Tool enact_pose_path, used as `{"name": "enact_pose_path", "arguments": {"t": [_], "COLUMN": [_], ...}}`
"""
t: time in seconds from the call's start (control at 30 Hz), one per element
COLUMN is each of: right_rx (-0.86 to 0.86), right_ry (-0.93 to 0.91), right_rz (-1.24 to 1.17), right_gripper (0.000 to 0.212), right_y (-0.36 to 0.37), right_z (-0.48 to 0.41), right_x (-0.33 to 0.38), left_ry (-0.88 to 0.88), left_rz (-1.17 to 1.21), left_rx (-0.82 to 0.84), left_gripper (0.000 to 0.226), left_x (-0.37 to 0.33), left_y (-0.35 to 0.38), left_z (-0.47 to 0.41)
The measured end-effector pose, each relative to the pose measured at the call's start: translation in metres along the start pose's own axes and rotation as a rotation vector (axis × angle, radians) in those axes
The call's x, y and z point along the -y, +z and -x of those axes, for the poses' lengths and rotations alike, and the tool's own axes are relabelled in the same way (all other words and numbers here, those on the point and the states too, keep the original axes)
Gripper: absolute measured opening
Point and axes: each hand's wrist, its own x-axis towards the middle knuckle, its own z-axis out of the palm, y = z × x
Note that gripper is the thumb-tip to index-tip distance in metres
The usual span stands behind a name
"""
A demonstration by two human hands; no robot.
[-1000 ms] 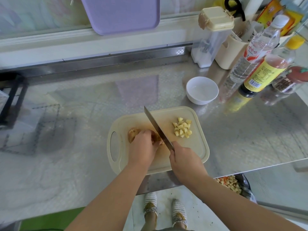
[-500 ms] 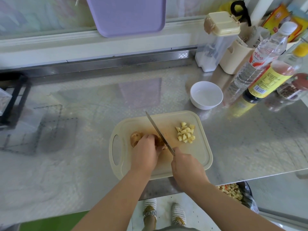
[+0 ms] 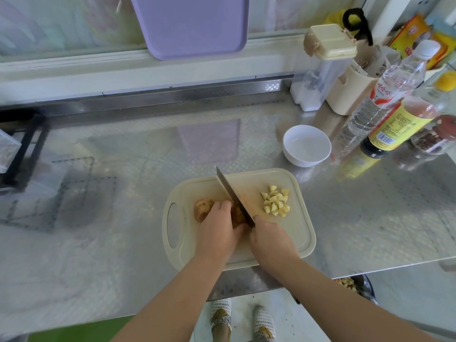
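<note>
A cream cutting board (image 3: 296, 240) lies on the steel counter in front of me. My left hand (image 3: 218, 229) holds down a brown potato piece (image 3: 202, 209) near the board's left end, its fingers curled over it. My right hand (image 3: 270, 240) grips the handle of a knife (image 3: 233, 196), whose blade rests against the potato just beside my left fingers and points away to the upper left. A small heap of pale diced potato (image 3: 275, 200) sits on the right part of the board.
A white bowl (image 3: 306, 145) stands just behind the board. Bottles (image 3: 394, 124), a clear dispenser (image 3: 320, 70) and a cream holder (image 3: 350, 90) crowd the back right. A purple tray (image 3: 190, 23) leans on the wall. A black rack (image 3: 22, 149) is at far left.
The knife blade has shifted slightly against the potato, with both hands staying in place on the board. The camera view has moved a little.
</note>
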Motion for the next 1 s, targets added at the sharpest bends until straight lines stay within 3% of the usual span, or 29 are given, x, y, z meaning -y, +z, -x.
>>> {"name": "enact_pose_path", "arguments": {"t": [0.3, 0.5, 0.6, 0.7, 0.77, 0.87, 1.0], "right_rx": [-0.028, 0.037, -0.014, -0.072, -0.094, -0.121, -0.099], "right_ry": [-0.145, -0.164, -0.149, -0.128, -0.126, -0.12, -0.08], "right_rz": [-0.107, -0.269, -0.352, -0.414, -0.423, -0.424, -0.46], "right_gripper": [0.018, 0.019, 0.016, 0.015, 0.017, 0.019, 0.018], "right_y": [-0.019, -0.036, -0.046, -0.059, -0.067, -0.073, -0.071], "right_z": [0.009, 0.009, 0.01, 0.009, 0.008, 0.009, 0.011], "right_x": [-0.017, -0.02, -0.022, -0.026, -0.029, -0.035, -0.044], "left_ry": [0.023, 0.014, 0.103, 0.306, 0.407, 0.489, 0.496], "left_rz": [-0.093, -0.331, -0.309, -0.34, -0.365, -0.462, -0.437], "left_rx": [-0.019, -0.062, -0.101, -0.093, -0.03, 0.195, 0.36], "left_gripper": [0.034, 0.044, 0.044, 0.036, 0.035, 0.034, 0.021], "left_x": [0.013, 0.039, 0.028, 0.012, 0.003, -0.006, -0.015], "left_y": [-0.01, -0.037, -0.041, -0.04, -0.038, -0.036, -0.038], "left_z": [0.015, 0.037, 0.034, 0.013, -0.009, -0.045, -0.068]}}
